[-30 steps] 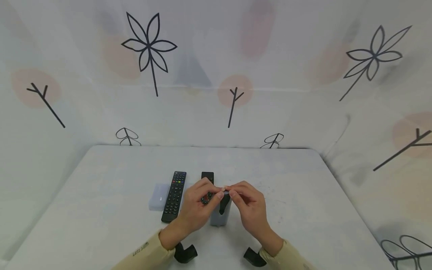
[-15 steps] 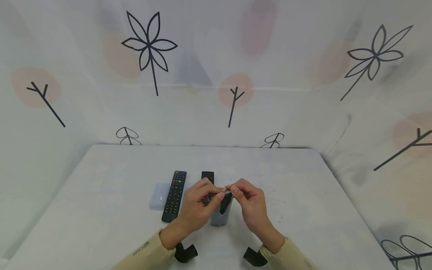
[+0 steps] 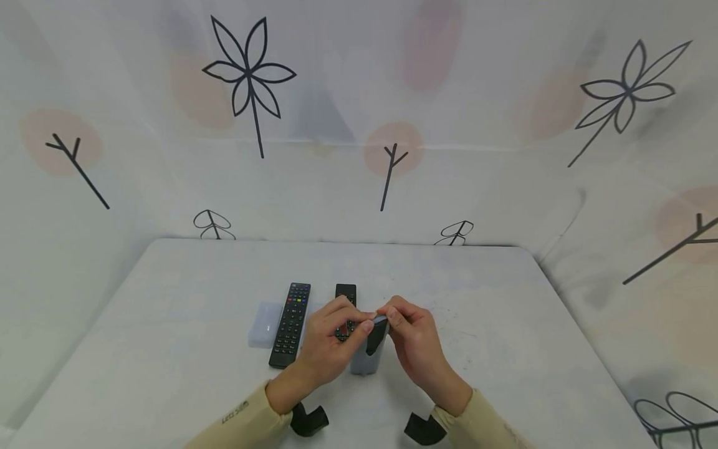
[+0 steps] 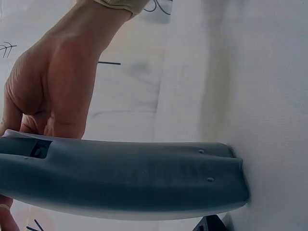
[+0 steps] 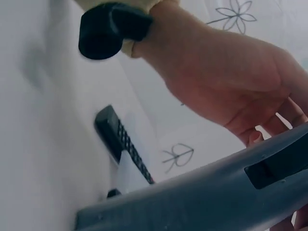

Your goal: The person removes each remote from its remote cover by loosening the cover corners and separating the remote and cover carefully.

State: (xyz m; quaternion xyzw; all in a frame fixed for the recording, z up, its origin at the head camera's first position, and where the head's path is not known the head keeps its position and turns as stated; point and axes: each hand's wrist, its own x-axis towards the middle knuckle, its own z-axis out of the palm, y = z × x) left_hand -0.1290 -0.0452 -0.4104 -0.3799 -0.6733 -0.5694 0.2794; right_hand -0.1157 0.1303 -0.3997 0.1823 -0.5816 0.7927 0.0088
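Note:
A long, curved grey-blue case (image 3: 366,365) stands upright between my hands. On its near side is a dark recess (image 3: 374,340); I cannot tell whether it is an opening or something set inside. My left hand (image 3: 328,343) pinches the upper end from the left. At the top right corner, my right hand (image 3: 417,343) pinches with thumb and forefinger. The left wrist view shows the case's smooth body (image 4: 144,178) across the picture, with my right hand (image 4: 60,86) behind it. In the right wrist view, my left hand (image 5: 231,77) is above the case (image 5: 192,192).
To the left, a black remote control (image 3: 289,327) leans on a pale translucent box (image 3: 265,324). Another black remote control (image 3: 345,292) lies partly hidden behind my left hand. Black wrist mounts (image 3: 308,421) hang below the sleeves. The white table (image 3: 185,349) meets a patterned cloth wall (image 3: 336,187).
My right fingers and thumb have shifted slightly up along the top right corner, so more of the dark recess shows. My left hand stays almost still.

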